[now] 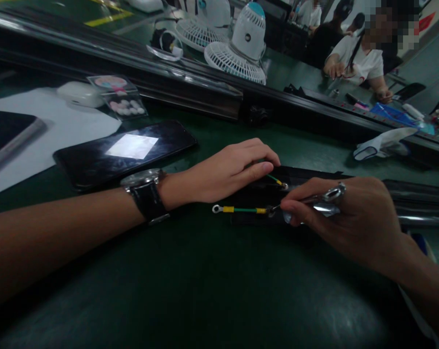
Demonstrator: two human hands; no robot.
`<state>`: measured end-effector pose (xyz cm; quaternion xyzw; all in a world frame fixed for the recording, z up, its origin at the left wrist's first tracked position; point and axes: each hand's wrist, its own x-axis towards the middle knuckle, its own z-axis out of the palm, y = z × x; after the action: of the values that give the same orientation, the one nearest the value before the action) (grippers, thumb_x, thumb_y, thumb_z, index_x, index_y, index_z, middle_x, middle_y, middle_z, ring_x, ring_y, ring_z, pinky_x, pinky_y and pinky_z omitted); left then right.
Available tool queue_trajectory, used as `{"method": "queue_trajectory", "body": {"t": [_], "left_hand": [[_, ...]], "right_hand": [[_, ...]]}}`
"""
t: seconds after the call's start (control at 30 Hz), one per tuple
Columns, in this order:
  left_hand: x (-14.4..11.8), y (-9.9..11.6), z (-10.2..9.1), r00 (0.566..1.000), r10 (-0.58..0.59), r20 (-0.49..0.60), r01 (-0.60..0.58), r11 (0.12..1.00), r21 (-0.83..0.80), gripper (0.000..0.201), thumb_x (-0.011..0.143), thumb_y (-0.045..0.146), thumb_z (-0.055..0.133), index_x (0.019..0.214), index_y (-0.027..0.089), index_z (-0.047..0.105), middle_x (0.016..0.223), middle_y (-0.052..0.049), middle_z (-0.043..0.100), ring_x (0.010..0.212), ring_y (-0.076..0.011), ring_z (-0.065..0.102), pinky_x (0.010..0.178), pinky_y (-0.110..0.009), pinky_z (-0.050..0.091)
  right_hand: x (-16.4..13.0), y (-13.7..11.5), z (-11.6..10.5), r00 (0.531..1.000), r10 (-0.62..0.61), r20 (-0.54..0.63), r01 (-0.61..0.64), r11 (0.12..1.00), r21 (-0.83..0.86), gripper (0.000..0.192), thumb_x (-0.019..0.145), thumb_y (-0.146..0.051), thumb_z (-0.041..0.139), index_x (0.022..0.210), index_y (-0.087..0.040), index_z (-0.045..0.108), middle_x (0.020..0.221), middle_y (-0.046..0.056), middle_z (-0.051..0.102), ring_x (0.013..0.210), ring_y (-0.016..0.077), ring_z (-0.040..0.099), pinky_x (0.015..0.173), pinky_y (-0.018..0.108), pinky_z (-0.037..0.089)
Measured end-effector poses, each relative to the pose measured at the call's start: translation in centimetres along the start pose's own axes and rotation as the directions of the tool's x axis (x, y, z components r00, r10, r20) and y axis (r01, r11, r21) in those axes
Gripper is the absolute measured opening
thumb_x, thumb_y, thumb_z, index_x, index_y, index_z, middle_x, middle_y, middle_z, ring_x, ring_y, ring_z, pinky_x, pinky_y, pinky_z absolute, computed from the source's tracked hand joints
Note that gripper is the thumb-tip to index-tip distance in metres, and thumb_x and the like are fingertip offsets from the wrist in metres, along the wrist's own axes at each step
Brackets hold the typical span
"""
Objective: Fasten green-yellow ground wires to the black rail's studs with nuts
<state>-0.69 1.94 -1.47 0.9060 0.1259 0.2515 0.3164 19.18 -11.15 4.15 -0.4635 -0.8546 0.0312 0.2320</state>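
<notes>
As I watch remotely, the fingers of my right hand (361,223) pinch one slim metal tool (310,199) at the nearer of two green wires (244,210), both at one black bar (248,220) on the counter (190,281). My left hand (234,167) lies over that bar; whether its fingers grip, I cannot tell.

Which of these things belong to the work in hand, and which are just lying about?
Apparently in the job:
green wire with yellow ends
slim metal tool in the right hand
black part by the left hand

Apparently just lying about:
black phone
white paper
clear box
white fans
</notes>
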Motion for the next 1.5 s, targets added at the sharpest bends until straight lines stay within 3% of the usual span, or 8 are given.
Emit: {"method": "queue_trajectory", "body": {"t": [0.13, 0.3, 0.5, 0.73, 1.0, 1.5], "left_hand": [[0.0, 0.1, -0.1, 1.000, -0.008, -0.001, 0.008, 1.000, 0.000, 0.033, 0.107, 0.038, 0.042, 0.122, 0.019, 0.064, 0.123, -0.008, 0.066, 0.115, -0.0197, 0.060, 0.103, -0.031, 0.045], [0.0, 0.1, -0.1, 1.000, -0.006, -0.002, 0.006, 1.000, -0.003, 0.034, 0.107, 0.039, 0.042, 0.123, 0.019, 0.064, 0.123, -0.008, 0.066, 0.114, -0.0201, 0.061, 0.102, -0.031, 0.045], [0.0, 0.0, -0.1, 1.000, 0.000, 0.015, 0.000, 1.000, 0.011, 0.034, 0.108, 0.036, 0.039, 0.123, 0.018, 0.063, 0.122, -0.008, 0.065, 0.114, -0.0190, 0.060, 0.102, -0.030, 0.045], [0.0, 0.0, 0.0, 1.000, 0.011, 0.013, -0.011, 1.000, 0.011, 0.033, 0.108, 0.036, 0.040, 0.121, 0.018, 0.064, 0.121, -0.007, 0.064, 0.114, -0.0185, 0.059, 0.102, -0.030, 0.044], [0.0, 0.0, -0.1, 1.000, 0.012, 0.017, -0.013, 1.000, 0.011, 0.033, 0.108, 0.035, 0.039, 0.122, 0.017, 0.064, 0.121, -0.007, 0.065, 0.113, -0.0179, 0.059, 0.102, -0.028, 0.044], [0.1, -0.1, -0.1, 1.000, 0.014, 0.015, -0.014, 1.000, 0.011, 0.032, 0.108, 0.036, 0.040, 0.121, 0.019, 0.064, 0.120, -0.007, 0.065, 0.113, -0.0187, 0.060, 0.101, -0.030, 0.045]], "right_hand": [[-0.1, 0.4, 0.0, 0.999, -0.045, 0.029, 0.045, 0.999, 0.000, 0.014, 0.100, -0.025, 0.062, 0.088, -0.019, 0.067, 0.072, -0.002, 0.074, 0.056, 0.0117, 0.065, 0.056, 0.027, 0.043], [-0.2, 1.2, -1.2, 0.944, -0.275, 0.181, 0.265, 0.961, 0.078, 0.007, 0.098, -0.018, 0.060, 0.094, -0.016, 0.065, 0.084, 0.005, 0.075, 0.074, 0.0165, 0.069, 0.074, 0.033, 0.050], [-0.2, 0.6, -1.4, 0.995, -0.096, -0.006, 0.096, 0.995, 0.005, 0.011, 0.098, -0.021, 0.064, 0.088, -0.018, 0.067, 0.069, -0.002, 0.070, 0.058, 0.0105, 0.063, 0.059, 0.025, 0.047], [-0.1, 0.0, -0.1, 0.995, -0.067, -0.067, 0.066, 0.997, -0.026, 0.012, 0.097, -0.023, 0.067, 0.085, -0.020, 0.066, 0.069, -0.003, 0.075, 0.056, 0.0108, 0.068, 0.055, 0.025, 0.046], [0.1, -0.2, 0.3, 0.993, -0.045, -0.112, 0.037, 0.997, -0.068, 0.017, 0.097, -0.025, 0.068, 0.081, -0.020, 0.067, 0.060, -0.006, 0.070, 0.046, 0.0090, 0.062, 0.048, 0.025, 0.040], [0.0, -0.2, 0.6, 0.996, -0.066, -0.066, 0.063, 0.997, -0.051, 0.018, 0.098, -0.023, 0.065, 0.081, -0.018, 0.065, 0.064, -0.005, 0.070, 0.052, 0.0100, 0.063, 0.053, 0.027, 0.041]]}}
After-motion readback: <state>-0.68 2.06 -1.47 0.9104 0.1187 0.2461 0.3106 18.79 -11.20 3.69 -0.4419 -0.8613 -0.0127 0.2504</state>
